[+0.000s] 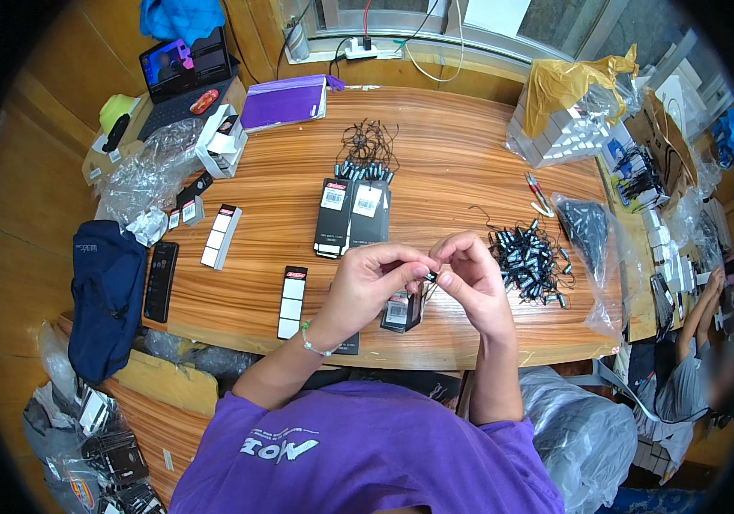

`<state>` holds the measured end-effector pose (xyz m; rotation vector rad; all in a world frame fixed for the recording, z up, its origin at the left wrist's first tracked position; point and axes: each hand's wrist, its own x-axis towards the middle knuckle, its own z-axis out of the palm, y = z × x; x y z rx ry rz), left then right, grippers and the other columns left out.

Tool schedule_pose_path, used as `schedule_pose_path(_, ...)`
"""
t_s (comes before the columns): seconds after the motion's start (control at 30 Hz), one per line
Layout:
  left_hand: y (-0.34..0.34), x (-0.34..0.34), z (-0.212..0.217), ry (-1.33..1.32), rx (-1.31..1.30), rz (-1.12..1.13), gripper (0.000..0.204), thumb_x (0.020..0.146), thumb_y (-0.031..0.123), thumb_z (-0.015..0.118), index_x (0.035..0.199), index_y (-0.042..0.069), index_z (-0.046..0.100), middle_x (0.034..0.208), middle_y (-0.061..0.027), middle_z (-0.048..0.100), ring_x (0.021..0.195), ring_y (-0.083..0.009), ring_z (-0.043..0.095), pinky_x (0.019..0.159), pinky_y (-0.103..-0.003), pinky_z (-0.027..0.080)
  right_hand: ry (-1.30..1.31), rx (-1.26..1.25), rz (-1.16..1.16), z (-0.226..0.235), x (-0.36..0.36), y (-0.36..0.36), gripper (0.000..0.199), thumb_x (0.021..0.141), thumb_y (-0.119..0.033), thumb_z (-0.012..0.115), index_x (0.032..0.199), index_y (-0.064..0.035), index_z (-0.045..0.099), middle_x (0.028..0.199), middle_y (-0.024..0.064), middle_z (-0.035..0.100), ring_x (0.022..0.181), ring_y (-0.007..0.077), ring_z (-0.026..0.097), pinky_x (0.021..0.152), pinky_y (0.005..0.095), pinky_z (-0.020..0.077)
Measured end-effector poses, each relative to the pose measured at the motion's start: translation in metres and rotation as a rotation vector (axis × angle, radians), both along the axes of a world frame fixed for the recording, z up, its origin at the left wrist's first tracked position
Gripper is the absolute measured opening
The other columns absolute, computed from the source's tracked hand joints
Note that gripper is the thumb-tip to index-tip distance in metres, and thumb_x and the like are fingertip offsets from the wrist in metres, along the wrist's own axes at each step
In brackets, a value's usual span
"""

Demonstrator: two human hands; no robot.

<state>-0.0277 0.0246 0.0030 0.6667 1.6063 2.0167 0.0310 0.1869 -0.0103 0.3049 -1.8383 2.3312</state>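
Observation:
My left hand (375, 278) and my right hand (475, 278) meet over the front of the table, fingertips pinched together. Between them is a thin black tag string (431, 277), mostly covered by the fingers. Just below hangs or stands a black hang tag (398, 312) with a white label; whether the string passes through it I cannot tell. Right of my right hand lies a loose pile of black tag strings (528, 257) with small light-coloured plastic ends. Behind my hands are two stacks of black hang tags (351, 224), with more strings (370, 150) fanned out at their far end.
A strip of white labels (292, 304) and a label stack (221, 237) lie left, near a black phone (160, 283). Farther back are a purple folder (284, 103) and a laptop (185, 73). Snips (540, 195) and a plastic bag (588, 236) lie right. Another person (684, 385) sits far right.

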Motion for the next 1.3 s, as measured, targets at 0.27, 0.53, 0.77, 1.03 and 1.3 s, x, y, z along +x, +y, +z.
schedule_pose_path(0.27,-0.002,0.000,-0.007,-0.086,0.025,-0.018,0.011,0.084,0.005,0.059,0.091,-0.002,0.063,0.081,-0.0062,0.063,0.065,-0.0070,0.055,0.061,-0.019,0.046,-0.039,-0.218,0.039,-0.013,-0.001,-0.011,0.021,0.083,-0.008,0.061,0.097,-0.0040,0.046,0.091,0.0032,0.050,0.085,0.0099,0.049,0.078,0.0240,0.0394)
schedule_pose_path(0.53,0.000,0.001,-0.005,-0.087,0.036,-0.027,0.010,0.084,0.005,0.059,0.089,-0.002,0.064,0.078,-0.0051,0.063,0.064,-0.0061,0.055,0.060,-0.019,0.046,-0.032,-0.166,0.030,-0.011,-0.002,-0.013,0.022,0.088,-0.015,0.056,0.103,-0.0035,0.044,0.092,0.0036,0.050,0.086,0.0113,0.049,0.080,0.0249,0.0398)
schedule_pose_path(0.77,0.002,-0.025,0.005,0.846,-0.377,0.273,0.017,0.076,0.014,0.064,0.090,0.004,0.066,0.093,-0.0103,0.057,0.089,-0.0233,0.049,0.082,-0.033,0.039,-0.269,-0.061,0.173,-0.023,-0.004,-0.021,0.037,0.095,-0.034,0.037,0.090,-0.0016,0.054,0.082,0.0083,0.058,0.081,0.0128,0.054,0.075,0.0243,0.0427)
schedule_pose_path(1.03,0.006,0.015,-0.035,0.473,-0.300,0.104,0.041,0.088,0.004,0.048,0.125,0.002,0.032,0.103,-0.0126,0.048,0.093,-0.0193,0.052,0.084,-0.032,0.041,-0.113,-0.491,-0.235,-0.033,-0.016,-0.029,0.034,0.095,-0.030,0.038,0.078,-0.0025,0.049,0.087,0.0115,0.054,0.084,0.0186,0.050,0.082,0.0309,0.0400)
schedule_pose_path(1.3,0.013,0.016,-0.048,0.399,-0.225,0.176,0.042,0.088,-0.003,0.040,0.128,0.003,0.030,0.102,-0.0118,0.050,0.098,-0.0160,0.050,0.088,-0.028,0.039,-0.073,-0.330,-0.461,-0.028,-0.033,-0.040,0.032,0.095,-0.024,0.037,0.081,-0.0007,0.053,0.094,0.0104,0.055,0.091,0.0176,0.051,0.085,0.0285,0.0375)
